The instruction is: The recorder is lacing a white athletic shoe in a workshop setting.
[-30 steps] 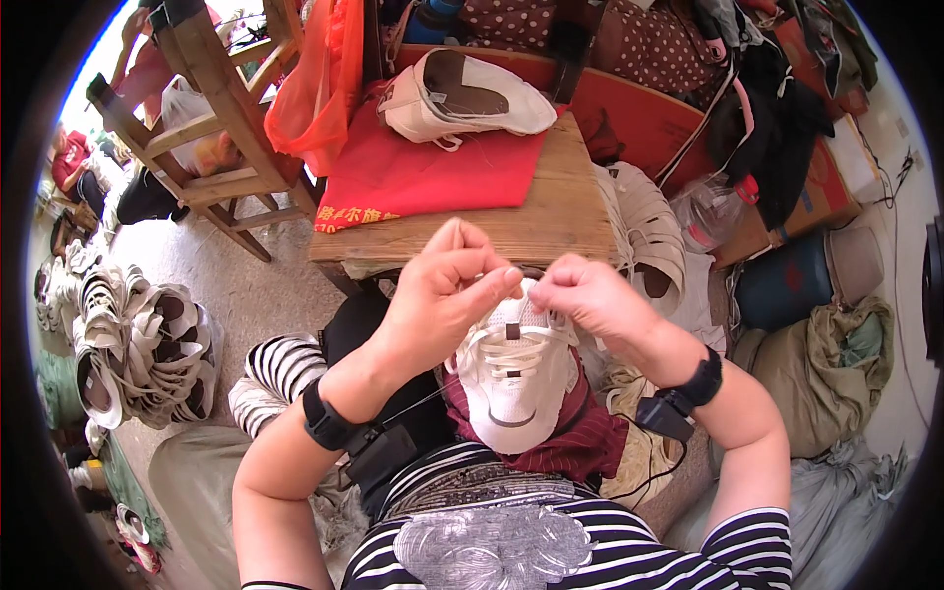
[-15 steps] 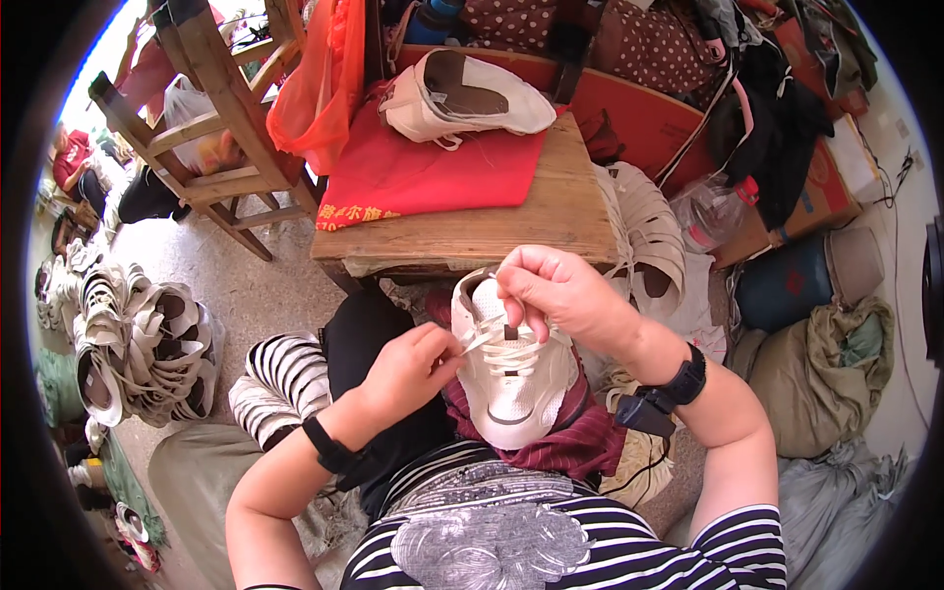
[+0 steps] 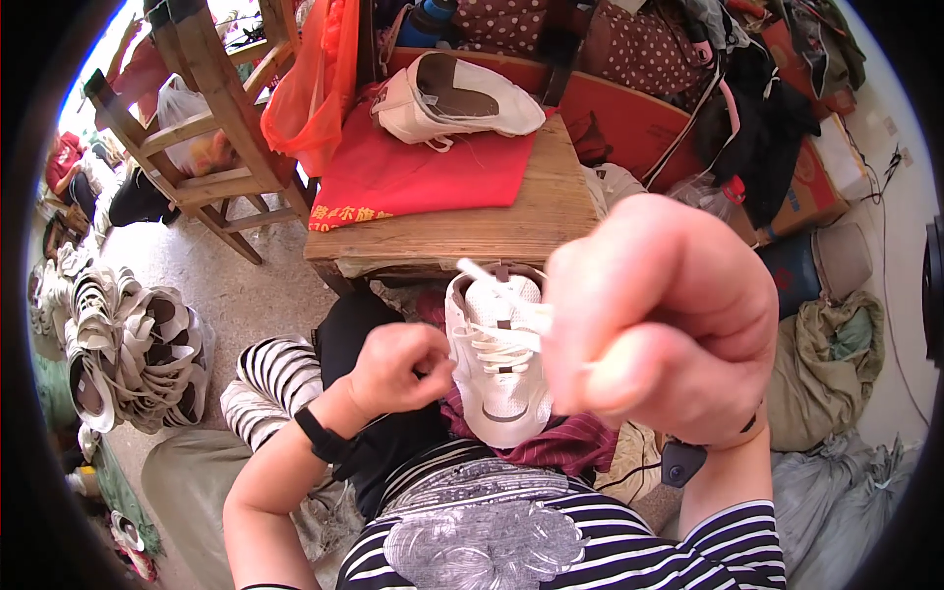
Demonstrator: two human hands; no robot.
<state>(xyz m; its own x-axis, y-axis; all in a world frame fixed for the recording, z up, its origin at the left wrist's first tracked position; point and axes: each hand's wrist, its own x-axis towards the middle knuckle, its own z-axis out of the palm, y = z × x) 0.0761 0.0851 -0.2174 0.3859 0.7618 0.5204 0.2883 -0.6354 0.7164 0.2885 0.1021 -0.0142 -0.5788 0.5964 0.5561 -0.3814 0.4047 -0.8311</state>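
Note:
A white sneaker (image 3: 506,413) lies on my lap over a maroon striped cloth (image 3: 580,442), its toe toward me. White shoelaces (image 3: 497,349) criss-cross its tongue. My right hand (image 3: 669,305), raised close to the camera right of the shoe, is closed in a pinch on the white shoelace; a loose end of lace sticks out to its left above the tongue. My left hand (image 3: 401,366) is curled closed beside the shoe's left edge. Whatever its fingers hold, if anything, is hidden.
Ahead stands a wooden stool (image 3: 560,187) with a red bag (image 3: 423,182) and another white shoe (image 3: 462,98). Bundled shoe uppers (image 3: 138,354) lie on the floor at left, near a wooden chair (image 3: 211,128). Sacks (image 3: 831,364) line the right. People sit far left.
My right hand has pulled up and right from the shoe toward the camera with the lace. My left hand has drawn slightly left, its fingers curled tighter.

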